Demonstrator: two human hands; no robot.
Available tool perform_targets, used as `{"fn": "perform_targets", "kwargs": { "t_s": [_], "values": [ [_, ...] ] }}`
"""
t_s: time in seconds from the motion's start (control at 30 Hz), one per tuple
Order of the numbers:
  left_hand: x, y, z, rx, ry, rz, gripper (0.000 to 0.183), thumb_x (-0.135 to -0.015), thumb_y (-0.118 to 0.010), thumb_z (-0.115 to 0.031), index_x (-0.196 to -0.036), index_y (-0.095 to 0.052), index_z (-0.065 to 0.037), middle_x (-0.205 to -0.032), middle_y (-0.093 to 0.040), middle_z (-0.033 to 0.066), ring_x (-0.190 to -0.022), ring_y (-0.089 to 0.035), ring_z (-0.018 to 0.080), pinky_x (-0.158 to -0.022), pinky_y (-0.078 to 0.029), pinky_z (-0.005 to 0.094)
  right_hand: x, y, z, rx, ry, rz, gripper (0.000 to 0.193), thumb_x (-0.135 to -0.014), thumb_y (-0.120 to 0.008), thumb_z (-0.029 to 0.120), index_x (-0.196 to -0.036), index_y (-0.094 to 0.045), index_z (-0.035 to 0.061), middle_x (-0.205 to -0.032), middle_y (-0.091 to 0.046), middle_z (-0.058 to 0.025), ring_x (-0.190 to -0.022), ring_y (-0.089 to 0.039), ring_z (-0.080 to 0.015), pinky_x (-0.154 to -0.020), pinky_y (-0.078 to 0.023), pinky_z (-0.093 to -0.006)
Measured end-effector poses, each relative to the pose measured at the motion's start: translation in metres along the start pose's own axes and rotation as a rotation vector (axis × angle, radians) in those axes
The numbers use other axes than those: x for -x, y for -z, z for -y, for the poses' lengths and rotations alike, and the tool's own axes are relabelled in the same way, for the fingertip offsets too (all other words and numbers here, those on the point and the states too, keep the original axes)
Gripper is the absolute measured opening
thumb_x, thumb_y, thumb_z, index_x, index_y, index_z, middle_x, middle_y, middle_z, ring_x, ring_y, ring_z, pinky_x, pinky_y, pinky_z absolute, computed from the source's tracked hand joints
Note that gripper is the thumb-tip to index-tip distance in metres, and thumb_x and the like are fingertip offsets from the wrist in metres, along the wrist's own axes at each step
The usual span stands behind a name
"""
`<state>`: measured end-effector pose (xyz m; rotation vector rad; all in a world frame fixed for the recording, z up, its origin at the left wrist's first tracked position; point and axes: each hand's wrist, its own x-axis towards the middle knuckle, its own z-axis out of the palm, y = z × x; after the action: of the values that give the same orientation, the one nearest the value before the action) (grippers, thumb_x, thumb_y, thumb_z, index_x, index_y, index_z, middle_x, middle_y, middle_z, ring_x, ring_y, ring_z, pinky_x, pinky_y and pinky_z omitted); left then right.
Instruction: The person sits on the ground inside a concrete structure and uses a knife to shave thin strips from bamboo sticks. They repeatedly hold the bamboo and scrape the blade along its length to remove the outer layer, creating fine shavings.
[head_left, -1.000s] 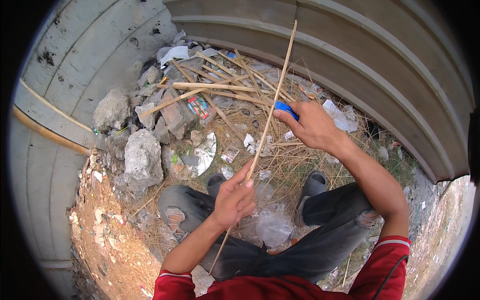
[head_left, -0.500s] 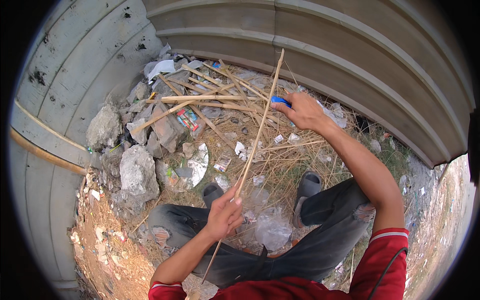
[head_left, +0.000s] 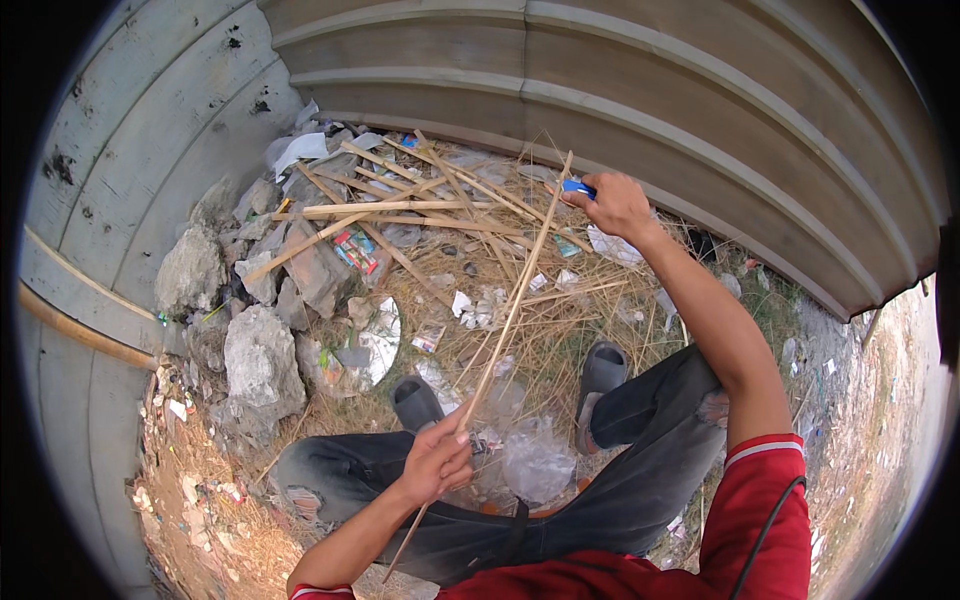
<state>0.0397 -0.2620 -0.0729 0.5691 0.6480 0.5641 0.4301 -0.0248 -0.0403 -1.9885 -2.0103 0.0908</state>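
A long, thin bamboo strip (head_left: 520,290) runs slantwise from near my lap up toward the metal wall. My left hand (head_left: 437,463) is closed around its lower part, and the thin tail sticks out below the fist. Close to the strip's far end, my right hand (head_left: 617,204) grips a small blue cutter knife (head_left: 577,188). The knife is right beside the strip; whether its blade touches the bamboo I cannot tell. Beyond the strip lies a loose pile of split bamboo strips (head_left: 400,208), crossing one another on the ground.
Broken rocks (head_left: 262,362) are heaped at the left, against a pale panel wall (head_left: 120,190). A ribbed metal wall (head_left: 650,90) closes off the far side. Dry straw, a broken white plate (head_left: 381,342) and a clear plastic bag (head_left: 538,462) lie around my sandals (head_left: 603,368).
My right hand has shifted slightly right with the knife, nearer the strip's far end. That end has dropped lower in the view. My left hand keeps its hold, and the whole view has shifted slightly.
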Motion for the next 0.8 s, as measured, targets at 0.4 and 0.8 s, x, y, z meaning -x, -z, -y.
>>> {"fn": "perform_targets", "kwargs": {
  "t_s": [0.4, 0.8],
  "values": [
    [0.014, 0.017, 0.004, 0.04, 0.029, -0.058, 0.053, -0.106, -0.041, -0.015, -0.158, -0.029, -0.013, -0.054, -0.03, -0.0036, -0.04, -0.026, 0.0067, -0.042, -0.028, 0.023, 0.001, 0.013, -0.013, 0.041, 0.215, 0.191, 0.045, -0.076, -0.077, 0.049, -0.098, -0.075, 0.0097, -0.077, -0.068, -0.0178, -0.081, -0.066, -0.0411, -0.076, -0.053, -0.0495],
    [0.011, 0.018, 0.012, 0.006, 0.173, -0.007, 0.053, -0.106, -0.042, -0.014, -0.157, -0.028, -0.01, -0.055, -0.03, -0.0045, -0.04, -0.024, 0.0045, -0.04, -0.028, 0.0188, 0.005, 0.01, -0.055, -0.415, 0.252, 0.38, 0.032, -0.077, -0.084, 0.032, -0.099, -0.077, 0.0098, -0.092, -0.075, -0.0112, -0.091, -0.069, -0.0249, -0.084, -0.051, -0.0381]
  ]
}}
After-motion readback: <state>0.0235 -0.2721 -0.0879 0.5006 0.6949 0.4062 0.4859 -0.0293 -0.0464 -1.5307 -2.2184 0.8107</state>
